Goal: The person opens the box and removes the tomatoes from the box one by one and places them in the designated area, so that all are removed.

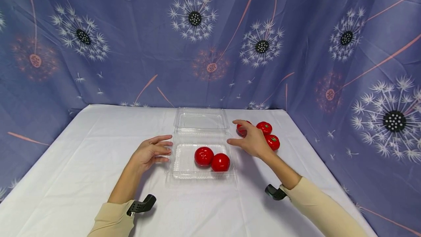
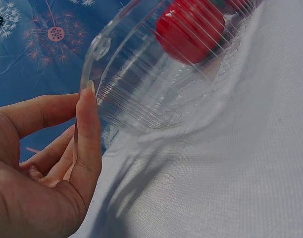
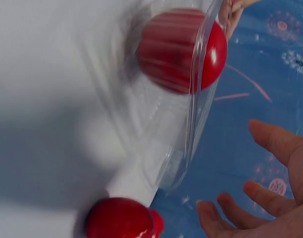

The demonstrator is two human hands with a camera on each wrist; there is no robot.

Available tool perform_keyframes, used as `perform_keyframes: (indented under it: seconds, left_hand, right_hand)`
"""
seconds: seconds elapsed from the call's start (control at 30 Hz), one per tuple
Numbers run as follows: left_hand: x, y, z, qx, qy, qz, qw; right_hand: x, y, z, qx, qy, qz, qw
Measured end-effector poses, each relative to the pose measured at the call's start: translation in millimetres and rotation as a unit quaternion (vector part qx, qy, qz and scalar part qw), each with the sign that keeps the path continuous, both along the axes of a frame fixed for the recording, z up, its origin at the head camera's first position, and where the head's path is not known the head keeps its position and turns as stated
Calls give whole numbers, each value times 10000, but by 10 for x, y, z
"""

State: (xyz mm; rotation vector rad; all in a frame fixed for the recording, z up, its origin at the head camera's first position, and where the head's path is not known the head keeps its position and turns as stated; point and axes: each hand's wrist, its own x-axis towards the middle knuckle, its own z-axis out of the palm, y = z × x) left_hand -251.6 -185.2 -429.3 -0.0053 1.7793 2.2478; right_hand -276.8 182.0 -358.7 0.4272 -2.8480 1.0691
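A clear plastic clamshell container (image 1: 184,160) lies on the table with its lid (image 1: 200,120) folded back to the far side. Two red tomatoes (image 1: 204,156) sit in the right part of its base, side by side. At the left rim is my left hand (image 1: 148,153), fingers fairly straight; in the left wrist view its thumb tip (image 2: 91,89) is right at the rim. My right hand (image 1: 252,140), fingers spread and nothing between them, hovers right of the container. It partly hides one of three loose tomatoes (image 1: 264,127) on the right.
A white cloth (image 1: 82,156) covers the table. Behind it and along the right side hangs a blue curtain (image 1: 138,39) with dandelion prints. Each wrist wears a black camera mount (image 1: 142,204) over a beige sleeve (image 1: 112,218).
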Motion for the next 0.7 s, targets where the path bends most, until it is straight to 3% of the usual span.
perform_keyframes:
  seconds: [0.7]
  left_hand:
    - [4, 4, 3, -39, 8, 32, 10000]
  right_hand:
    - [161, -653, -135, 253, -261, 809, 9961]
